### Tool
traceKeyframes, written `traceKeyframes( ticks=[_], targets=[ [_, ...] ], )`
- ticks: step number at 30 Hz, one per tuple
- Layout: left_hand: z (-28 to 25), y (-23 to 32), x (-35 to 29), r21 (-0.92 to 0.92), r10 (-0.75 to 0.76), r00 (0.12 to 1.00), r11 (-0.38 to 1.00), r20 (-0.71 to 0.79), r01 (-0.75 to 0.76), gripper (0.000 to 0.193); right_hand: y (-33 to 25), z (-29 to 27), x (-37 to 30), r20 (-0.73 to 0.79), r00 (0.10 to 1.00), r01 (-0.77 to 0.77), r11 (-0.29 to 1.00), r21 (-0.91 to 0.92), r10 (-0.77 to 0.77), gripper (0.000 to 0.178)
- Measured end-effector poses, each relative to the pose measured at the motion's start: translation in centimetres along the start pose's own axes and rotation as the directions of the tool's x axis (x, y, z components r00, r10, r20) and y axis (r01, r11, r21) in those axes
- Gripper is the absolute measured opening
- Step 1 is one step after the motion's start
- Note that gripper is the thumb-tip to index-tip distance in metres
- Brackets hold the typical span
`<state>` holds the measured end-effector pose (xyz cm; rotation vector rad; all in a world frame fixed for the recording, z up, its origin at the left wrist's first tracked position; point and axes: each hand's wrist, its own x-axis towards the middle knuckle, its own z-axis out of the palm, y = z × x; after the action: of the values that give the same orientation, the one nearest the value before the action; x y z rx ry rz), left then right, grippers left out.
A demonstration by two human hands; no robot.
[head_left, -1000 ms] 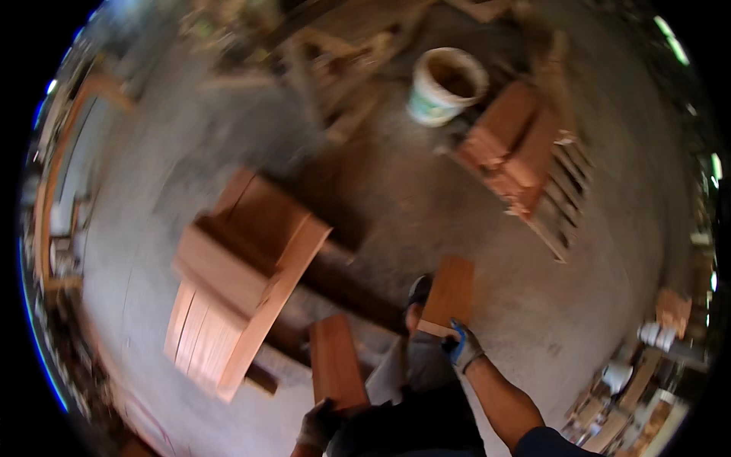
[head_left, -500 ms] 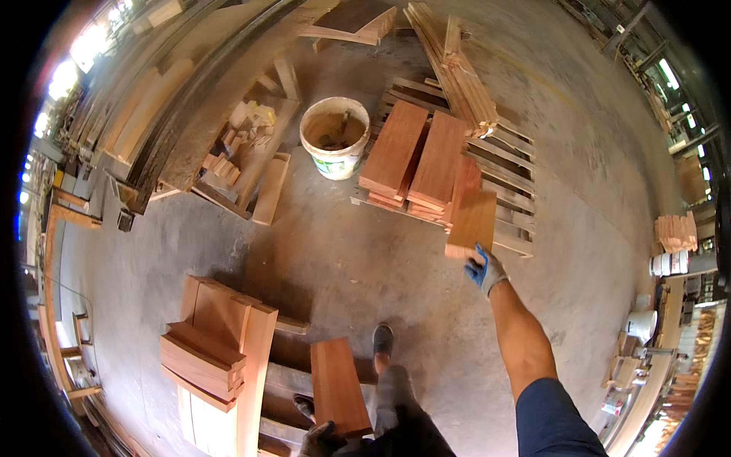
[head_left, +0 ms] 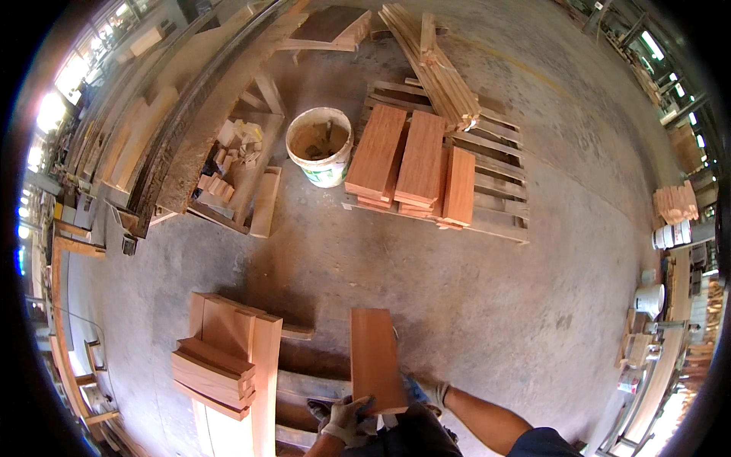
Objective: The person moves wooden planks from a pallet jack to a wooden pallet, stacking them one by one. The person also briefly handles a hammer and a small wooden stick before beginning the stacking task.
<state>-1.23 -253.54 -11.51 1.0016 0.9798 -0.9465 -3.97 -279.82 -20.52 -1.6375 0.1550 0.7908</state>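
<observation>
A dusty concrete floor (head_left: 472, 305) is seen in a cluttered wood workshop. At 12 o'clock, 3 stacks of reddish boards (head_left: 415, 164) are laid on a pallet (head_left: 495, 206), with a white bucket (head_left: 320, 146) just beside at 11. A board pile (head_left: 225, 358) sits at 8. At 6, a reddish plank (head_left: 375, 359) is gripped by the gloved left hand (head_left: 346, 419) and right hand (head_left: 426, 392), fingers wrapped on its lower end.

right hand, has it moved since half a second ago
Yes. The right hand came back from the pallet to the board held near the body.
</observation>
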Motion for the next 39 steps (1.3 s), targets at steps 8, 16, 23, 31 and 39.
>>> traceKeyframes(
  ticks=[8, 16, 23, 31, 39],
  targets=[
    [7.6, 1.0, 3.6, 0.231, 0.019, 0.995, 0.972, 0.096, -0.041, 0.040, -0.7, -1.1, -1.2, 0.055, 0.804, -0.207, 0.191, 0.959, 0.593, 0.043],
    [2.4, -1.1, 5.3, 0.571, 0.200, 0.976, 0.794, 0.080, -0.210, 0.045, 2.9, -18.2, 7.2, -0.306, 0.609, -0.201, 0.515, 0.833, 0.732, 0.062],
    [-17.4, -13.1, 11.6, 0.725, 0.270, 0.952, 0.683, -0.143, -0.085, 0.033, -6.3, -32.9, 16.0, -0.590, 0.585, -0.010, 0.732, 0.681, 0.556, 0.046],
    [-8.8, -6.0, 2.7, 0.723, 0.218, 0.975, 0.680, -0.042, -0.121, 0.033, 11.6, -20.0, 10.8, -0.126, 0.957, -0.201, 0.281, -0.938, 0.262, 0.030],
    [-6.0, -5.0, 2.8, 0.240, 0.034, 0.992, 0.971, -0.122, -0.004, 0.042, 7.0, -1.0, -2.9, -0.144, 0.955, -0.292, 0.736, -0.611, 0.259, 0.031]
  ],
)
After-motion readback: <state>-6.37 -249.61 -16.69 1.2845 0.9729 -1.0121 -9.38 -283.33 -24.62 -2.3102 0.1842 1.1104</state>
